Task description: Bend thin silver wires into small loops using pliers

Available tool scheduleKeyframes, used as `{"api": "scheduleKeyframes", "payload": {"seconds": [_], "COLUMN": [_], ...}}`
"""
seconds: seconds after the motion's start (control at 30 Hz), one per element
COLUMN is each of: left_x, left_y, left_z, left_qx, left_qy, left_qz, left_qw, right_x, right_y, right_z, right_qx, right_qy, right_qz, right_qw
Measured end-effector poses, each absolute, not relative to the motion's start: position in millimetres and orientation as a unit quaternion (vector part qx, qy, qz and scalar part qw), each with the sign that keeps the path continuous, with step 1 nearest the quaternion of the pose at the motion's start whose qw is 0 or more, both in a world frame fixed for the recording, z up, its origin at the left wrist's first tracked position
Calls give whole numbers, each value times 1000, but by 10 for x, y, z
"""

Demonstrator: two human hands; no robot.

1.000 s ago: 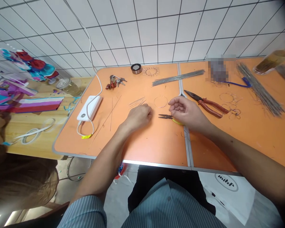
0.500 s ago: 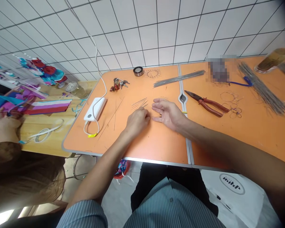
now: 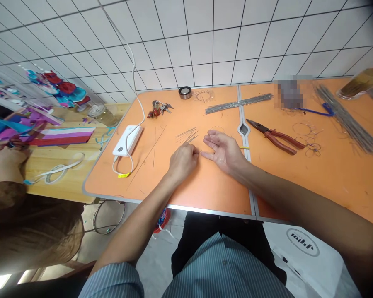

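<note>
Head view: both my hands are over the orange table (image 3: 217,194), close together, fingertips near each other. Left hand (image 3: 182,159): curled closed, knuckles up, thumb side toward the right; can't tell if a wire is pinched inside. Right hand (image 3: 224,152): loosely open, palm toward the left one, thumb apart from the fingers; can't see anything gripped. Loose wires (image 3: 187,132) lie on the table just beyond my left hand, in a small spread. Yellow strip (image 3: 244,147) pokes out behind the right hand, rest hidden. Red-handled pliers (image 3: 279,136) to the right, slanted, across the table seam from my hands. Wire bundle (image 3: 238,103) farther back, lying over the seam. Crossed wires (image 3: 154,145) left of my left hand, then white box (image 3: 127,140) with cable. Keys (image 3: 159,108) and tape roll (image 3: 185,92) toward the wall.
</note>
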State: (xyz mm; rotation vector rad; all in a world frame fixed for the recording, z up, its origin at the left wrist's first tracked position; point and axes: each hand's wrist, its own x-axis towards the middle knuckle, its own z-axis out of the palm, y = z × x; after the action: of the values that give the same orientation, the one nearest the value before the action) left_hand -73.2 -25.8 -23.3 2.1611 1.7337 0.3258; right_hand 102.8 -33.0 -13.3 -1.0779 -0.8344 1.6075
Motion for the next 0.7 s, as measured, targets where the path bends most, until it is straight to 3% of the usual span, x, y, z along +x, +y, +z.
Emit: {"api": "scheduleKeyframes", "payload": {"seconds": [0.43,0.6,0.7], "left_x": [-785,-803,-801], "left_y": [-319,-326,-336], "left_z": [-263,-285,-276], "left_qx": [763,775,783], "left_qy": [606,597,589], "left_qz": [142,127,125], "left_qw": [174,162,156], "right_x": [982,1144,1232], "right_y": [-313,-184,-144], "right_z": [-178,-226,-197], "right_qx": [-422,-464,-458], "right_qy": [-338,-630,-787], "right_qz": [675,429,274], "right_qw": [503,452,311]}}
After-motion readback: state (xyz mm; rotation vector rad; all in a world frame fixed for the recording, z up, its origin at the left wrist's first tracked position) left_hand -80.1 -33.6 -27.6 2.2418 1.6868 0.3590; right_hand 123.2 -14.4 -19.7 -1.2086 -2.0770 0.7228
